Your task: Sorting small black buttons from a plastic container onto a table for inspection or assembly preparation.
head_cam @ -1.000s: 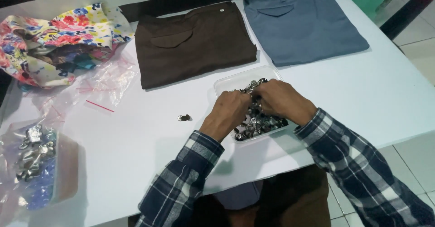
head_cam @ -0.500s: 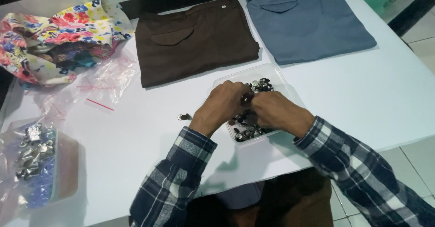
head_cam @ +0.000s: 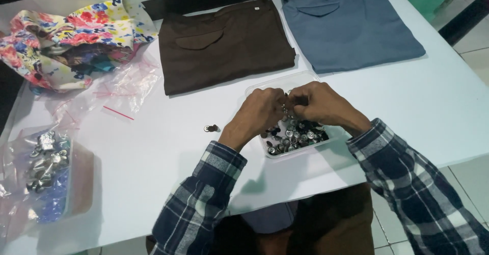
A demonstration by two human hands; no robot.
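Over the clear plastic tray of small metal buttons (head_cam: 300,142), we see the left hand (head_cam: 258,113) and right hand (head_cam: 322,104) meeting, fingertips pinching one button; behind the tray lie folded brown trousers (head_cam: 224,43), and left of it a stray button (head_cam: 211,128).

Single head-worn view, looking steeply down, close over white table (head_cam: 153,148)

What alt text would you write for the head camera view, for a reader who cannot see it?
Both hands, left hand and right hand, meet over a clear plastic tray of metal buttons on a white table. Folded brown trousers and blue-grey trousers lie beyond; one loose button sits left of the tray.
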